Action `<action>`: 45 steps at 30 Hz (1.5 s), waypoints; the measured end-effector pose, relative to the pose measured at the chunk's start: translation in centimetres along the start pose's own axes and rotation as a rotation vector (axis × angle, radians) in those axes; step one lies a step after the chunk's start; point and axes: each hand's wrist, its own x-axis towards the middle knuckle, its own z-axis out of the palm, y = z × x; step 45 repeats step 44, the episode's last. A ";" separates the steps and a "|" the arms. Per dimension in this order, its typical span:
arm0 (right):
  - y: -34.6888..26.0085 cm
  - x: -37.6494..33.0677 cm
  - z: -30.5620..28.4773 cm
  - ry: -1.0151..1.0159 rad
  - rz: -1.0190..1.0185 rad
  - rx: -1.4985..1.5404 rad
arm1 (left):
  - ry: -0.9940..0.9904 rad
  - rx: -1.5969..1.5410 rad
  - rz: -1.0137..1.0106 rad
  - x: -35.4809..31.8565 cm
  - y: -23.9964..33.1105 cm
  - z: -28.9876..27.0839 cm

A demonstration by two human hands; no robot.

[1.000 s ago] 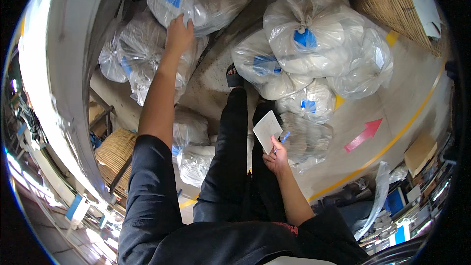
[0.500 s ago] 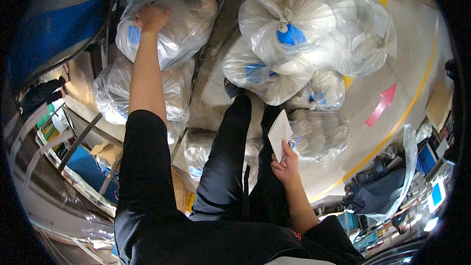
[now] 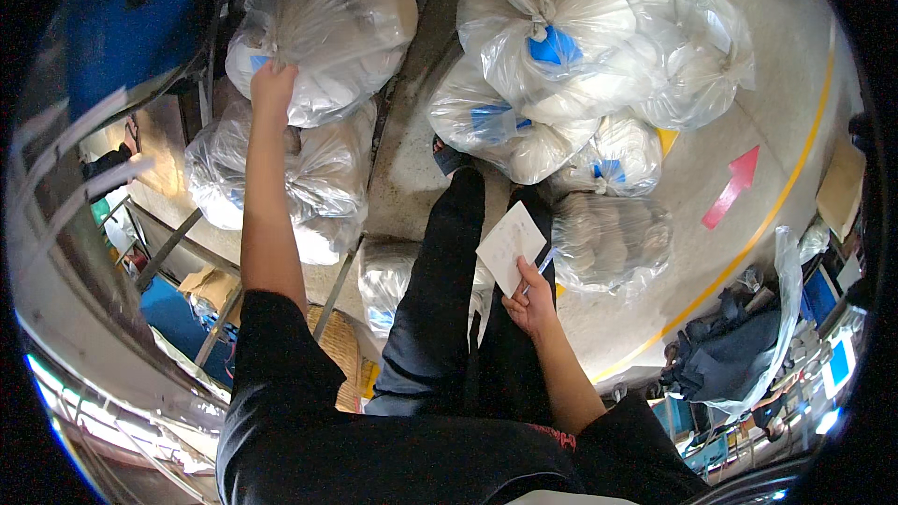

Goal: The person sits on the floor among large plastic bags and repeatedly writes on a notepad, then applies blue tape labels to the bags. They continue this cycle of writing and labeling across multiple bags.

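- The left hand (image 3: 271,86) reaches forward at arm's length and rests against a large clear plastic bag (image 3: 327,28), with the fingers curled onto the film near a blue label; whether they pinch the film cannot be told.
- That bag is bulging and rounded, its crinkled film shiny with glare, and pale white contents show through it. It sits on top of a second clear bag (image 3: 318,182), both lying on a metal rack at the person's left.
- The right hand (image 3: 531,299) is held close to the body, with its thumb and fingers closed on the lower edge of a white paper slip (image 3: 511,245), and a thin pen lies along the fingers.
- The slip is roughly square, tilted, with faint writing on it.
- More tied clear bags (image 3: 561,47) with blue labels are heaped on the concrete floor (image 3: 711,159) ahead of the dark trouser legs.
- A red arrow (image 3: 731,185) and a yellow line mark the floor at the right.
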 end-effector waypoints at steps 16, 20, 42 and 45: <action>-8.8 -3.4 -6.5 0.011 -0.061 -0.133 | -0.588 0.690 0.651 -25.6 1.5 0.6; -12.9 -4.5 -6.7 0.246 -0.170 -0.352 | -0.732 0.870 0.553 -29.8 -5.5 6.3; -11.9 0.7 1.0 0.135 -0.141 -0.969 | -0.415 0.887 -0.392 -27.6 -11.7 11.3; -12.6 0.8 0.6 0.112 -0.151 -0.965 | -0.349 0.937 -0.336 -28.0 -12.3 11.7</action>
